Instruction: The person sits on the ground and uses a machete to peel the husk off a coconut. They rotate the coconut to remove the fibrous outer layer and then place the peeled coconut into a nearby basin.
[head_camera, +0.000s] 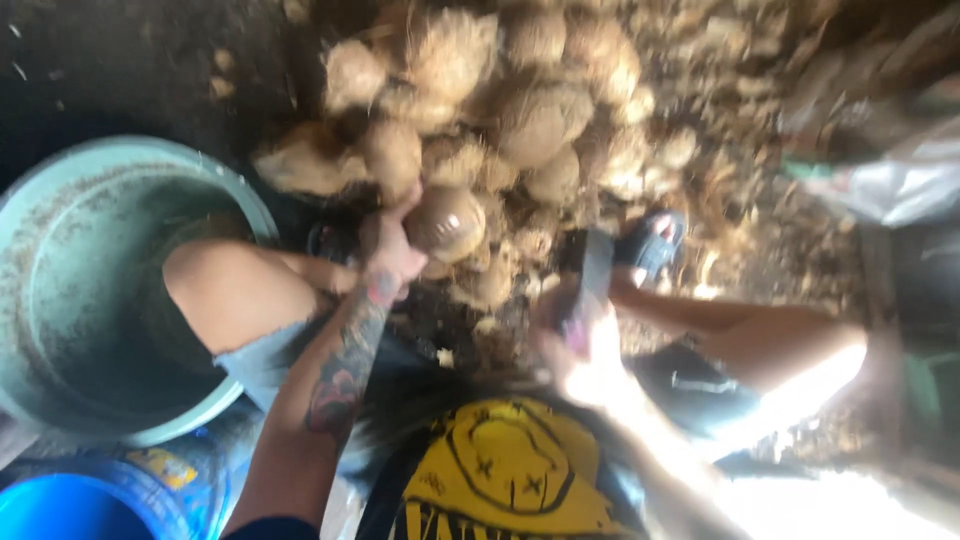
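Left hand: we see the left hand far out in front of the body, the tattooed forearm running up to it, its fingers wrapped on the near left side of a round brown coconut with a smooth, husked shell.
Right hand: the right hand is closed around the handle of a dark, long blade; the picture is blurred here, so we cannot tell the shape of the tool more exactly.
Where the coconut is: it sits at the near edge of a big heap of hairy, light brown coconuts on the ground, in the middle of the scene, between the two knees.
Direction from the hands: the coconut lies just right of the left hand and touches it; from the right hand it lies to the far left, apart from it.
Nearer hand: the left one, because it already has the coconut.
Long axis of the blade: it points from the right hand toward the far side, almost straight, and passes right of the coconut without touching it.
Things about: a large pale green round tub stands at the left, near the left knee, and a blue plastic container is at the near left corner.
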